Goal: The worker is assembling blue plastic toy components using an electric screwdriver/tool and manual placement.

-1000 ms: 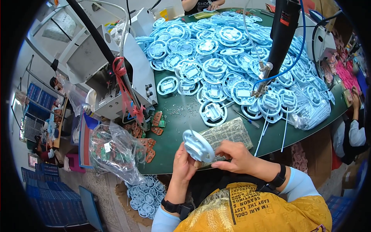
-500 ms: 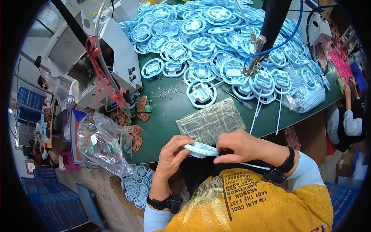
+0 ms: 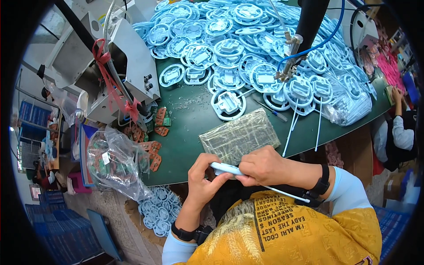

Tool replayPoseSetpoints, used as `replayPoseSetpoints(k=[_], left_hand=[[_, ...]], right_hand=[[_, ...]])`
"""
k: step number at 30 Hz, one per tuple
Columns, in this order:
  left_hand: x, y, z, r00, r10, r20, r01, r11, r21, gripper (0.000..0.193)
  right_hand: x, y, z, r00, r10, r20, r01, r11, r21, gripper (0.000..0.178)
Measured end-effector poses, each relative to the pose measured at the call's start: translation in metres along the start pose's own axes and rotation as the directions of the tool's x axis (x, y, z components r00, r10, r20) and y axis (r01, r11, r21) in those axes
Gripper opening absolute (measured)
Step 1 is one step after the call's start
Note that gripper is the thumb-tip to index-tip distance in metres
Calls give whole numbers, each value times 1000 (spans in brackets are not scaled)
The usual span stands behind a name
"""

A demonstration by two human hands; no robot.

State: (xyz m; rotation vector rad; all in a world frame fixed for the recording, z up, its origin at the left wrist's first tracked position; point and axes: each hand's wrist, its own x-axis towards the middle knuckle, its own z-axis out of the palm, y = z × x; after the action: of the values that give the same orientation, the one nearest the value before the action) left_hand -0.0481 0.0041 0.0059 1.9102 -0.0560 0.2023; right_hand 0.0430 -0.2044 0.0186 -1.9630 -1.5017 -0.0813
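Observation:
A light blue round plastic part (image 3: 227, 168) is held edge-on between my hands at the near edge of the table. My left hand (image 3: 204, 174) pinches its left side between thumb and fingers. The right hand (image 3: 264, 165) is closed over its right end, covering most of that side. A thin pale stick (image 3: 287, 194) runs out below my right hand toward the lower right; where it meets the part is hidden. Just beyond my hands lies a flat block wrapped in clear tape (image 3: 240, 138). A similar ring-shaped part (image 3: 228, 105) lies flat behind the block.
A large heap of blue ring parts (image 3: 229, 48) covers the far table. Red-brown circuit boards (image 3: 152, 152) and a clear plastic bag (image 3: 117, 161) lie left, below a grey machine (image 3: 132, 57). A screwdriver (image 3: 278, 115) and pale sticks (image 3: 319, 130) lie right. A black arm (image 3: 312, 26) hangs overhead.
My right hand has moved left and slightly up, closing further over the part, so less of it shows. The part is tilted more edge-on. More of the stick shows.

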Motion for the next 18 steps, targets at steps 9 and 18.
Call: replayPoseSetpoints(k=[9,18], left_hand=[[10,-12,6,993,-99,-61,90,986,-137,73],[25,-28,-6,988,-92,127,108,986,-124,103]], right_hand=[[3,3,7,978,186,-91,-160,958,239,32],[9,7,14,931,362,-44,-267,759,594,36]])
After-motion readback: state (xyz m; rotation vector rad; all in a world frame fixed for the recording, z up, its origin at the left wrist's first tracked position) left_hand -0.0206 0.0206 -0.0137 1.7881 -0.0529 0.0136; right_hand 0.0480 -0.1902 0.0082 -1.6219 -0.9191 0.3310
